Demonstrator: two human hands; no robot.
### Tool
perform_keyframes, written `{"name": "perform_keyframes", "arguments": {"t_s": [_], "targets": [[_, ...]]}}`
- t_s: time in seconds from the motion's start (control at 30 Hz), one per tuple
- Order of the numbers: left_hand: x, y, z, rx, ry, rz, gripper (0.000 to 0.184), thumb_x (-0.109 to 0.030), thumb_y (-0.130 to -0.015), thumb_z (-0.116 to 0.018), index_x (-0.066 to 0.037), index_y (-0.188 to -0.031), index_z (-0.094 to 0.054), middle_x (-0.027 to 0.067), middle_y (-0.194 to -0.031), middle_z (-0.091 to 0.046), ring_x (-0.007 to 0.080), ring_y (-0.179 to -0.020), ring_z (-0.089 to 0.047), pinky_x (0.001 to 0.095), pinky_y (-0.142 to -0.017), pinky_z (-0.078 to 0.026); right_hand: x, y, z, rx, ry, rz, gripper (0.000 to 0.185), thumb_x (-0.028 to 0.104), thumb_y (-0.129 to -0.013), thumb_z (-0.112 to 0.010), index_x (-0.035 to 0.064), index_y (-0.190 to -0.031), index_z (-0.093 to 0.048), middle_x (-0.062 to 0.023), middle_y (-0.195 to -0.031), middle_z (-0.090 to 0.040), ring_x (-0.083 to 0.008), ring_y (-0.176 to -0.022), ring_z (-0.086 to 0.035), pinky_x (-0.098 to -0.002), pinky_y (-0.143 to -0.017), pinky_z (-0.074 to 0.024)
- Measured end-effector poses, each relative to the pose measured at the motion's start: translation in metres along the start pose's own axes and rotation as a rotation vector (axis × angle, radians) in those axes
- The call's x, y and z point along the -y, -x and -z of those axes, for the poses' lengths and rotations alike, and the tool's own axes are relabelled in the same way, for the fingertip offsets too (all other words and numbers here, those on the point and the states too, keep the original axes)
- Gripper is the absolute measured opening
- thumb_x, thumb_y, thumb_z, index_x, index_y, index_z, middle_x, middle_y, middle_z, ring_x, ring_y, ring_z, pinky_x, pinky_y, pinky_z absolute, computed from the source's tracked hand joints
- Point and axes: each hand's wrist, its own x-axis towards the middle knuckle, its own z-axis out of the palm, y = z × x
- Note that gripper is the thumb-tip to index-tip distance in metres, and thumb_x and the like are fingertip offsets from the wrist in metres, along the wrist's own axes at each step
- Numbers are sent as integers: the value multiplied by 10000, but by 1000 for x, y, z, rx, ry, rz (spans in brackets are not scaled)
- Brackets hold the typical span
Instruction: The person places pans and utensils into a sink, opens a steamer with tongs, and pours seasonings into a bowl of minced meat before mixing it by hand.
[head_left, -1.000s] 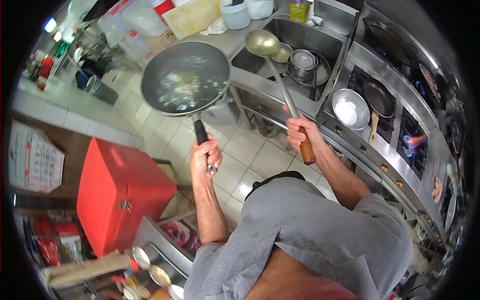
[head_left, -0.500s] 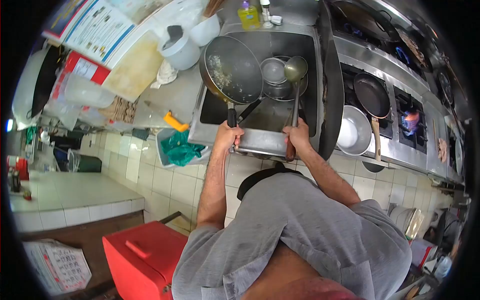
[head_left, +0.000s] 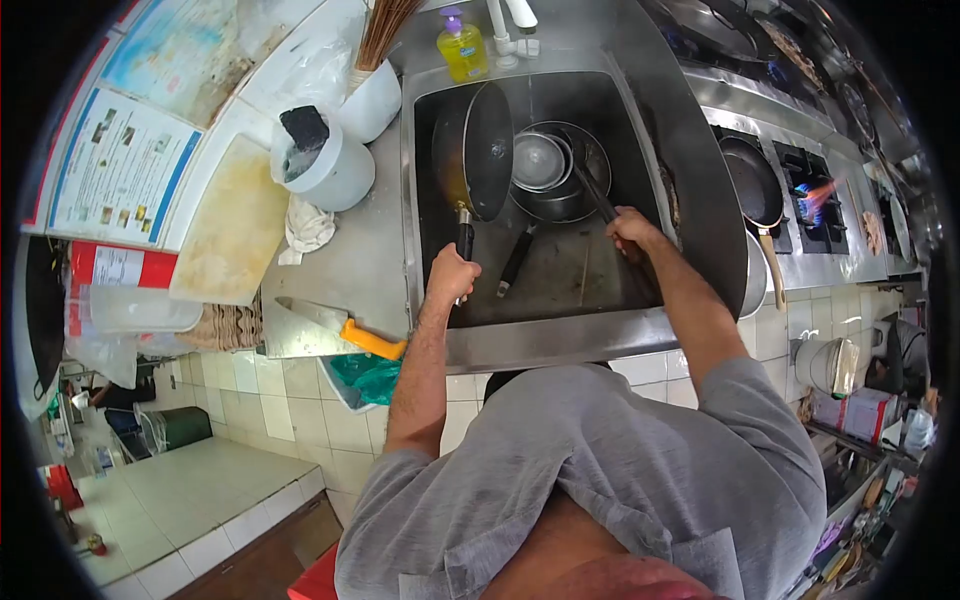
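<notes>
My left hand (head_left: pixel 455 274) covers part of the handle of the frying pan (head_left: pixel 490 150), whose inside shows only at a steep slant. My right hand (head_left: pixel 630 232) hides its grip, and I cannot tell which utensil it closes on. The sink's side panel (head_left: pixel 690 150) blocks most of the metal bowl (head_left: pixel 752 275). The counter (head_left: pixel 370 240) and my forearm hide part of the green bag (head_left: pixel 365 380). The poster's (head_left: pixel 120 170) print is too small, and the red box (head_left: pixel 315 580) is cut off below.

An orange-handled knife (head_left: pixel 350 331) lies on the counter (head_left: pixel 358 255) near a white cloth (head_left: pixel 307 229).
</notes>
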Motion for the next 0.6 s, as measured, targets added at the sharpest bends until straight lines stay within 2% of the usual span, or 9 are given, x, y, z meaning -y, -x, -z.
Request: {"name": "perform_keyframes", "arguments": {"t_s": [0.07, 0.2, 0.27, 0.4, 0.47, 0.5, 0.53, 0.57, 0.6], "targets": [[-10, -5, 12, -25, -169, -3, 219, -42, -662, -576, 42, -815, -444, 135, -556, -544, 210, -409, -548, 350, -362, -433, 12, 29, 8, 118, -99, -49, 238, 69, -772, -537, -29, -988, -561, -92, -611, -543, -194, -450, -513, -367, -402, -429], [-12, -29, 27, -43, -290, -38, 235, -57, -671, -586, 54, -833, -457, 186, -608, -575, 282, -474, -588, 389, -424, -463, 11, 35, 13, 79, -433, -248, 154, 43, -759, -554, -23, -898, -561, -79, -574, -502, -180, -448, -502, -361, -394, -421], [-17, -39, 28, -88, -357, -85, 230, -60, -674, -585, 56, -835, -468, 210, -657, -591, 329, -542, -607, 410, -484, -480, 29, 30, 12, 118, 117, -326, 233, 37, -772, -580, -8, -979, -482, -55, -544, -445, -172, -432, -466, -382, -384, -389], [-22, -57, 36, -50, -459, -45, 239, -82, -684, -572, 50, -862, -485, 239, -777, -599, 386, -735, -609, 456, -645, -484, 37, 18, 9, 24, 332, -379, 242, 24, -765, -566, -28, -997, -522, -76, -539, -469, -187, -432, -478, -386, -386, -401], [-16, -66, 39, -61, -505, -63, 248, -86, -684, -570, 46, -876, -487, 247, -807, -596, 400, -787, -594, 467, -687, -471, 33, 21, 10, 138, 259, -346, 101, 19, -750, -559, -36, -835, -572, -101, -521, -492, -213, -414, -492, -395, -389, -417], [-19, -66, 40, -71, -546, -77, 257, -90, -684, -569, 42, -890, -490, 255, -836, -593, 413, -838, -580, 478, -728, -459, 27, 20, 13, 137, 257, -346, 101, 19, -750, -559, -36, -835, -572, -101, -521, -492, -213, -414, -492, -395, -389, -417], [-21, -66, 42, -69, -549, -76, 257, -90, -684, -569, 42, -890, -490, 255, -836, -593, 413, -838, -580, 478, -728, -459, 19, 19, 15, 211, 254, -338, 69, 36, -751, -571, -23, -716, -558, -113, -515, -503, -228, -424, -498, -397, -407, -428], [-23, -66, 44, -66, -585, -94, 251, -86, -689, -556, 35, -899, -490, 257, -853, -591, 419, -858, -571, 482, -743, -453, 11, 20, 15, 284, 250, -333, 171, 53, -751, -583, -10, -597, -545, -125, -510, -514, -242, -434, -504, -399, -426, -438], [-27, -67, 45, -64, -619, -117, 247, -81, -694, -544, 29, -908, -491, 260, -869, -588, 426, -877, -562, 487, -759, -446, 11, 27, 17, 279, 247, -336, 171, 53, -751, -583, -10, -597, -545, -125, -510, -514, -242, -434, -504, -399, -426, -438]]}}
